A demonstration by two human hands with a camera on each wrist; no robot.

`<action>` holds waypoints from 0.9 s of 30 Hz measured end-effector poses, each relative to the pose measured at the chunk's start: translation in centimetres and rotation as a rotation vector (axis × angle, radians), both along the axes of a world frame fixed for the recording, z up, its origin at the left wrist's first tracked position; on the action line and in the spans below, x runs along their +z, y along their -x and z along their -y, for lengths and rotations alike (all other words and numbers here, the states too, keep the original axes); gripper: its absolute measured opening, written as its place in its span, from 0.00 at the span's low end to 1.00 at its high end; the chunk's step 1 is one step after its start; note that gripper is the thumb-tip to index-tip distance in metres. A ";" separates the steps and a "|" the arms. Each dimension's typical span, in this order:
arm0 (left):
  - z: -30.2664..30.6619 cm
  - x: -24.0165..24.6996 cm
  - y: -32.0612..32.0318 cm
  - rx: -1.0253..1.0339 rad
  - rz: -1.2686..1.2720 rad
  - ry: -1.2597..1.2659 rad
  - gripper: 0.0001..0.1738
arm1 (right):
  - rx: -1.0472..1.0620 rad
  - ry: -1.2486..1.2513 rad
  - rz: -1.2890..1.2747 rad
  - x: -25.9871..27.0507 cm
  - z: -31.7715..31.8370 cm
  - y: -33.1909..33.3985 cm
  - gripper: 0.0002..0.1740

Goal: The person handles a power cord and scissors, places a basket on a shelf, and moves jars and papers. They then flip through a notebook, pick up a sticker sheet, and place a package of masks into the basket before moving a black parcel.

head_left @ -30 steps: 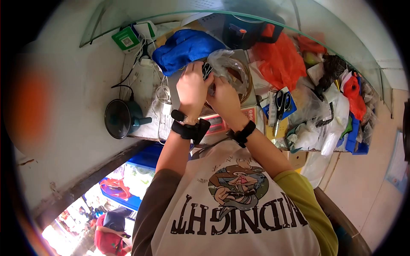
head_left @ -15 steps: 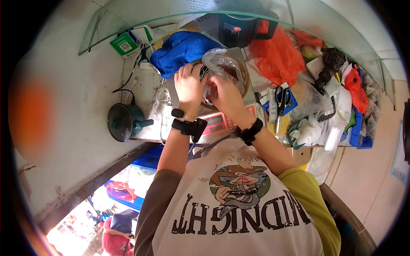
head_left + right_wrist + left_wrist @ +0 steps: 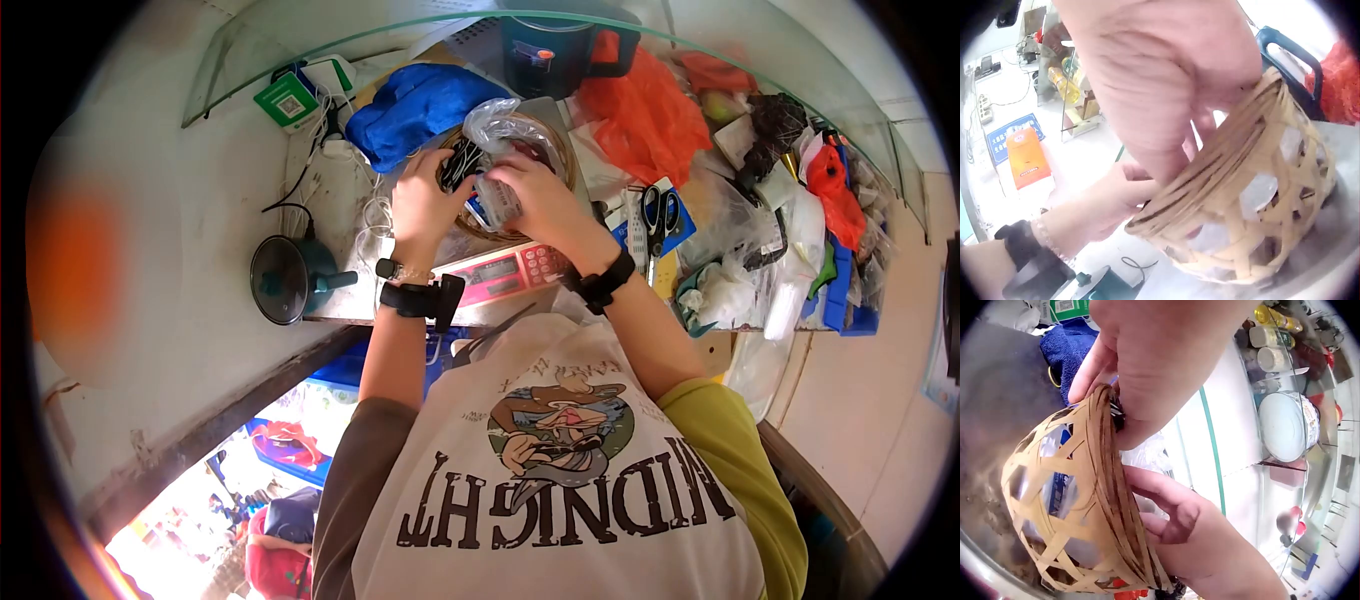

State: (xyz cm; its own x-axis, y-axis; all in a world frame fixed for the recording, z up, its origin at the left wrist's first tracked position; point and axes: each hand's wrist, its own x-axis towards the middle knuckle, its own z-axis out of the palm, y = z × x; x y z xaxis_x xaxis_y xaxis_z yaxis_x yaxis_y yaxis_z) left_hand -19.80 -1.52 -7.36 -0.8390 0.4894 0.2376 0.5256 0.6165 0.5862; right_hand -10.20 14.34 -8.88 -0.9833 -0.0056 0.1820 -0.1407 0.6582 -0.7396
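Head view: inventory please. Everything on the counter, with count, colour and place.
basket: 1, tan woven, on the scale, under both hands
clear bag: 1, see-through, in the basket, sticking up at the back
scale: 1, pink front, counter's near edge
cloth: 1, blue, behind the basket, to its left
kettle: 1, dark, back of the counter
plastic bags: count unclear, orange, right of the kettle
scissors: 1, black handles, right of the scale
fan: 1, dark green, left end of the counter
QR sign: 1, green, back left
left hand: fingers pinch the basket rim
right hand: fingers curled over the rim
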 end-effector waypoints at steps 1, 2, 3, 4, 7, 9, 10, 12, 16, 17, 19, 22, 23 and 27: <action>0.1 -0.1 -0.1 0.001 -0.002 0.001 0.23 | 0.001 0.001 -0.002 -0.3 -0.1 0.1 0.35; 0.1 -0.4 -0.1 0.007 -0.020 -0.021 0.23 | 0.047 -0.051 -0.025 -0.8 -0.2 0.2 0.35; 0.2 -0.7 -0.2 0.012 -0.039 -0.043 0.22 | 0.092 -0.103 -0.049 -1.2 -0.3 0.2 0.34; 0.2 -0.8 -0.2 0.009 -0.041 -0.044 0.22 | 0.089 -0.105 -0.051 -1.3 -0.2 0.4 0.34; 0.1 -1.2 -0.1 0.022 -0.035 -0.040 0.22 | 0.203 0.051 -0.041 -1.1 0.0 0.7 0.32; 0.2 -1.4 -0.3 0.028 -0.078 -0.013 0.21 | 0.058 0.188 -0.018 -0.5 0.2 0.1 0.26; 0.3 -1.2 -0.3 0.026 -0.078 -0.015 0.21 | 0.055 0.186 -0.018 -0.6 0.3 0.2 0.26; 0.0 -1.0 -0.5 0.033 -0.059 0.040 0.20 | -0.025 0.167 -0.010 -1.1 0.5 0.2 0.20; -0.1 -1.0 -1.0 0.024 -0.062 0.128 0.22 | -0.038 0.025 -0.098 -1.5 1.0 -0.8 0.13; -0.1 -1.0 -1.1 -0.009 -0.040 0.143 0.25 | -0.053 0.012 -0.092 -0.5 0.9 -1.4 0.13; 0.0 -1.8 -1.3 -0.041 -0.011 0.069 0.27 | -0.078 0.068 -0.266 1.5 0.4 -2.8 0.12; 0.3 -2.6 -2.0 -0.051 -0.117 -0.063 0.26 | -0.195 0.003 -0.389 3.1 -2.5 -5.8 0.09; 0.6 -3.0 -2.1 -0.053 -0.110 -0.067 0.26 | -0.286 -0.032 -0.421 3.3 -3.8 -7.2 0.08; 1.4 -3.3 -3.0 0.019 -0.153 -0.122 0.20 | -0.653 -0.110 -0.174 -0.5 -12.7 -13.9 0.06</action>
